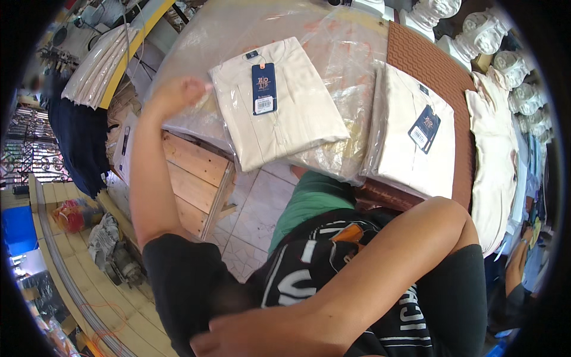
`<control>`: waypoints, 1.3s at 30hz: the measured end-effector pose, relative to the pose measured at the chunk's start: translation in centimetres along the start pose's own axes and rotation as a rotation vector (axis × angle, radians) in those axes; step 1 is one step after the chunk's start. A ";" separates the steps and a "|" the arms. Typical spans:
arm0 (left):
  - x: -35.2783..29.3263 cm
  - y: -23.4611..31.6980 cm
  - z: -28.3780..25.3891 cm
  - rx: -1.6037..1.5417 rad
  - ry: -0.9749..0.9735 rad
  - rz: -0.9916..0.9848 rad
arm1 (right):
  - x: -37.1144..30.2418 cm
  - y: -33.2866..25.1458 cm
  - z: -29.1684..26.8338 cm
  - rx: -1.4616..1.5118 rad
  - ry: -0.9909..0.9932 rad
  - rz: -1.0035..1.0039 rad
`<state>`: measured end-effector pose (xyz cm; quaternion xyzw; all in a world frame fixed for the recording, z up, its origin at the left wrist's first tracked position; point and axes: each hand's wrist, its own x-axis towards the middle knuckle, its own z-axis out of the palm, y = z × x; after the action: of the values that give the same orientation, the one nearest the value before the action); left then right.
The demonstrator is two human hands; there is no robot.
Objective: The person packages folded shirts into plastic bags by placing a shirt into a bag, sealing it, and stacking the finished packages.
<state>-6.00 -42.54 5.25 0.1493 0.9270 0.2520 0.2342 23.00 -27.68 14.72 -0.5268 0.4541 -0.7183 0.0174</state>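
Note:
A folded cream shirt [291,104] in a clear plastic bag lies on the plastic-covered table, a dark blue tag [263,77] on its front. Just left of its upper corner is my left hand [181,94], fingers curled in a loose fist, slightly blurred, nothing visible in it. My right arm crosses my body, so my right hand [250,334] rests by my left black sleeve [193,285]; its fingers are blurred and partly out of sight. To the right sits a stack of bagged cream shirts [410,134], the top one also bearing a blue tag.
Under the stack runs a brown textured mat [425,50]. White mannequin busts [476,35] line the far right, near a loose cream garment [493,149]. More bagged garments [101,68] lie far left. A wooden crate [193,172] stands below the table; another person's arm [517,262] shows at right.

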 end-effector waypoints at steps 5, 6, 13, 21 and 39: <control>8.4 0.4 -3.6 -0.153 0.187 0.205 | -1.2 1.2 2.5 0.568 -0.008 -0.073; 9.5 1.2 -3.2 -0.125 0.225 0.262 | -1.9 0.6 0.7 0.584 -0.016 0.032; 9.6 9.1 5.5 -0.256 0.103 0.473 | -9.5 -5.3 -9.4 -0.294 0.151 0.498; -4.2 20.1 18.7 -0.456 -0.191 0.520 | -26.5 -13.5 -14.0 -1.431 1.348 1.017; -9.8 31.7 25.6 -0.774 -0.174 0.841 | -35.0 -21.3 -11.5 -0.798 1.843 0.431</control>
<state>20.33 -9.98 6.24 0.4285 0.6057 0.6309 0.2270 39.34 9.72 2.62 0.3546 0.5819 -0.6219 -0.3858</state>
